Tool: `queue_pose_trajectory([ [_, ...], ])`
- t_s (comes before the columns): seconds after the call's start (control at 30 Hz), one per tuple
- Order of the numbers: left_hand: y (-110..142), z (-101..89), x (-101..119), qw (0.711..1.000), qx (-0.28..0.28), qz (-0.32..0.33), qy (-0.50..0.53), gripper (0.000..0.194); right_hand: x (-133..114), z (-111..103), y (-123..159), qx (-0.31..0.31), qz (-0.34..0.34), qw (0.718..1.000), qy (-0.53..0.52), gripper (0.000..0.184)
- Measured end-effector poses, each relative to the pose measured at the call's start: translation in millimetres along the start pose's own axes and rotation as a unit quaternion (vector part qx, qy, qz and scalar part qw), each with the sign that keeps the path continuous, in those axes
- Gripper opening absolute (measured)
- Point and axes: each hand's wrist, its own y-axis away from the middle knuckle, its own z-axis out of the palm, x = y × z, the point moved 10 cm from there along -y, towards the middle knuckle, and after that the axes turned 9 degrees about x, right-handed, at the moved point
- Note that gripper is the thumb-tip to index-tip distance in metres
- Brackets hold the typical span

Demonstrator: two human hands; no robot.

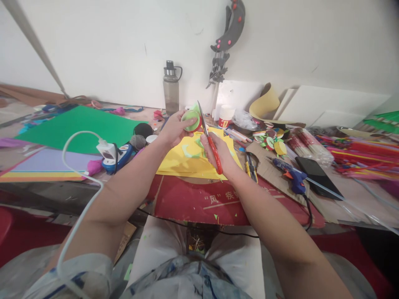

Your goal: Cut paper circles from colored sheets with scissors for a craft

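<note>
My left hand [174, 128] grips a small round piece [191, 119] with a light green face and a red rim, held up above the table. My right hand [218, 154] is closed round the red handles of a pair of scissors [208, 136]. Their blades point up and touch the right edge of the round piece. Beneath both hands lies a stack of yellow sheets [187, 160] with light green offcuts on it.
A big green sheet [77, 126] and purple sheets [46, 160] lie at left beside a white charger [106, 150] and its cable. A water bottle [171, 88] stands by the wall. At right are a blue glue gun [294, 176], a phone [318, 176], craft knives [251, 166] and coloured sticks [364, 155].
</note>
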Motion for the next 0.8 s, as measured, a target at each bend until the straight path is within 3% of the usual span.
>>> queue_pose_trajectory([
  [0.8,1.5,0.4,11.1,0.998,-0.044,-0.01,-0.042,0.049,-19.5,-5.5,4.7,0.007,-0.036,0.998,0.058,0.056],
])
